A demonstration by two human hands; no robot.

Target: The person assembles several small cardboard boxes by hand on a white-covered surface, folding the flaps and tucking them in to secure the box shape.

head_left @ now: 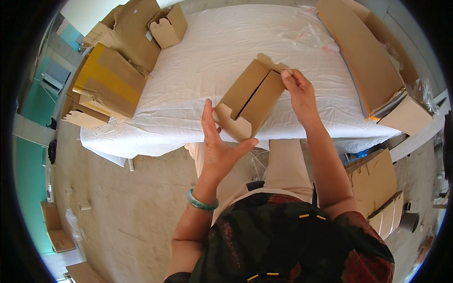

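A small brown cardboard box [254,92] is held tilted above the front part of a white-covered table. My right hand [300,92] pinches its far right corner by the end flap [274,64], thumb on top. Two long panels meet along a dark, narrow gap down the middle of the box. At the near end, a notched, paler flap [238,122] is folded over. Around that end my left hand [221,152] spreads wide, thumb close to the lower corner and fingers along the left side. Whether its hidden fingers touch the box cannot be told.
White sheeting [198,78] covers the table. Opened cartons, one yellow-taped [109,81], stand along its left side, with a small open box [168,26] behind. A long carton [364,53] lines the right edge near clear plastic film [308,37]. Flattened cardboard [373,173] stands lower right.
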